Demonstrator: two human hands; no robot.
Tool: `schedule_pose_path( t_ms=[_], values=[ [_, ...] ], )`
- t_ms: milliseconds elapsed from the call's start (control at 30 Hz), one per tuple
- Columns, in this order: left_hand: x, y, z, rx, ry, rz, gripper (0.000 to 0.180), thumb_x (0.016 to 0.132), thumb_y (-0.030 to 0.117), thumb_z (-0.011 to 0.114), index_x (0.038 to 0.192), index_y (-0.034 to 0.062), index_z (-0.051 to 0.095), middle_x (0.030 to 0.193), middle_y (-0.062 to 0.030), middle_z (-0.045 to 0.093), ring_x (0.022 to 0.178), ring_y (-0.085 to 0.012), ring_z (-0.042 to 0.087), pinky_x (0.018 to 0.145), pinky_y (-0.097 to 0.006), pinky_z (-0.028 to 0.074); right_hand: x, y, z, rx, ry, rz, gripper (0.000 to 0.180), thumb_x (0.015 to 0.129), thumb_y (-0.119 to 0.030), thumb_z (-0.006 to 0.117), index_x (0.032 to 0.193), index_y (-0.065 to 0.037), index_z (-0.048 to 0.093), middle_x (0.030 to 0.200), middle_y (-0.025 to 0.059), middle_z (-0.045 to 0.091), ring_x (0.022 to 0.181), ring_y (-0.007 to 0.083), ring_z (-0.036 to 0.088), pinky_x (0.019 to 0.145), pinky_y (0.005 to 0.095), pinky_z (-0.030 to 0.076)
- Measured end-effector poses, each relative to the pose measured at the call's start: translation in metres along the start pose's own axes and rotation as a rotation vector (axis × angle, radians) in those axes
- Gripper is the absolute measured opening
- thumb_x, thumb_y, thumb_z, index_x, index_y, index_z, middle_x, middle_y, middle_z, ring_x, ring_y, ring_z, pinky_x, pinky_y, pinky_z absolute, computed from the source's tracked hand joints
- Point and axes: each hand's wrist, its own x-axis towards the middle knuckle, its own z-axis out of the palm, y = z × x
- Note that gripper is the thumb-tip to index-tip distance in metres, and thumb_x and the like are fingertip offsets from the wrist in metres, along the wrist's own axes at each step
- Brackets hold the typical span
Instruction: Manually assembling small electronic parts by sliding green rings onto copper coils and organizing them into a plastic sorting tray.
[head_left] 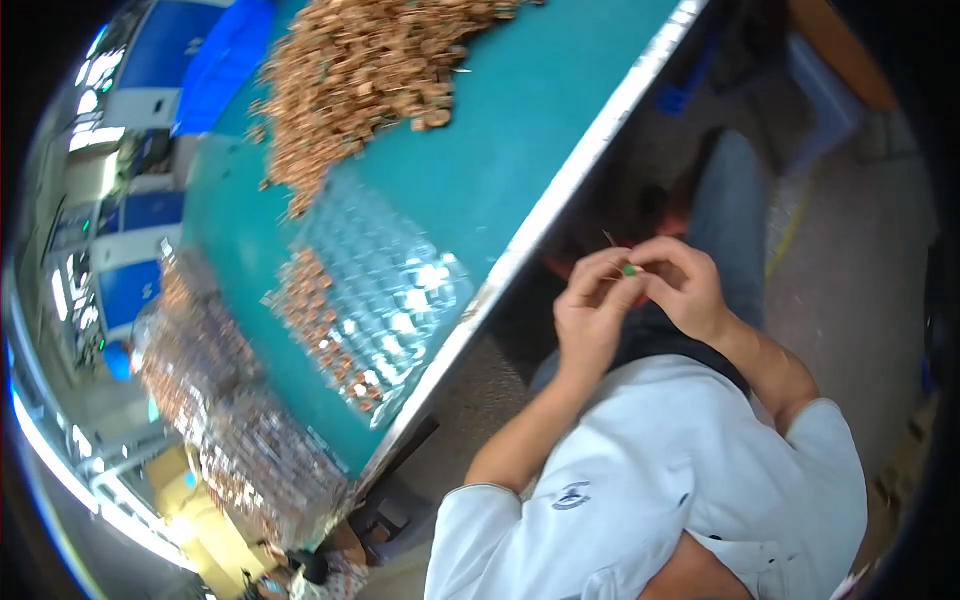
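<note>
Above my lap, beside the table edge, my left hand (588, 318) and my right hand (692, 290) meet at the fingertips. Both are closed in a pinch on a small part with a green spot (629, 270). Thin wire-like ends seem to stick out from it, and the fingers hide most of its shape. On the table to the left lies a clear plastic tray (385, 250) with rows of pockets. Copper-coloured pieces (305, 290) fill the pockets along its far left side.
A large heap of loose copper-coloured parts (350, 85) covers the far part of the green table (520, 120). Filled, stacked clear trays (250, 440) stand at the left. A bright metal edge (540, 220) runs between the table and me. Blue bins (165, 50) stand beyond.
</note>
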Motion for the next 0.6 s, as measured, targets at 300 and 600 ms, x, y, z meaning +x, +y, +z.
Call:
schedule_pose_path(
  t_ms=[300, 600],
  values=[
    [-0.045, 0.082, -0.077, 0.509, 0.358, 0.407, 0.020, 0.087, -0.005, 0.061, 0.107, -0.0024, 0.064, 0.095, -0.0094, 0.063, 0.084, -0.0136, 0.061, 0.075, -0.027, 0.052, 0.118, -0.065, 0.052, -0.450, -0.169, -0.521, 0.012, 0.082, -0.005, 0.069, 0.093, -0.004, 0.065, 0.085, 0.0115, 0.063, 0.072, 0.0273, 0.063, 0.065, 0.0348, 0.051],
    [-0.034, 0.161, -0.211, 0.833, 0.814, 0.534, 0.005, 0.087, 0.004, 0.070, 0.087, -0.0004, 0.067, 0.093, -0.0041, 0.062, 0.075, -0.0072, 0.056, 0.062, -0.022, 0.043, 0.249, -0.035, 0.131, -1.237, -0.132, -0.516, 0.034, 0.081, -0.031, 0.073, 0.105, -0.011, 0.057, 0.097, 0.0126, 0.060, 0.092, 0.0335, 0.063, 0.076, 0.0444, 0.053]
  ],
)
